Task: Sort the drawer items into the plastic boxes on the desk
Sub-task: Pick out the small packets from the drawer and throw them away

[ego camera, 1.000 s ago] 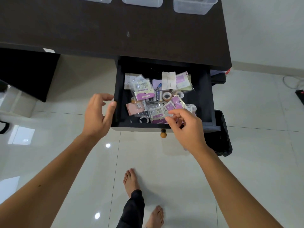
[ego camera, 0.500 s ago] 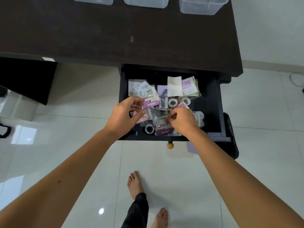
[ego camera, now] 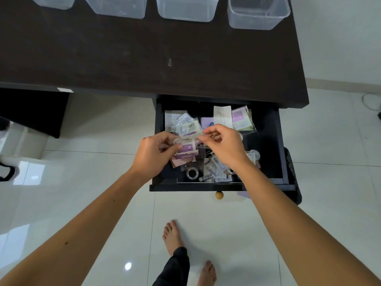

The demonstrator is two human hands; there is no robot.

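Reaching into the open drawer, your left hand pinches purple packets; right hand, fingers curled, pinches something small, what I cannot tell — likely separating items to sort. Four boxes wait on the worktop, apparently empty. One tape roll visible.

plastic boxes cut off at top edge, packet labels too small to read
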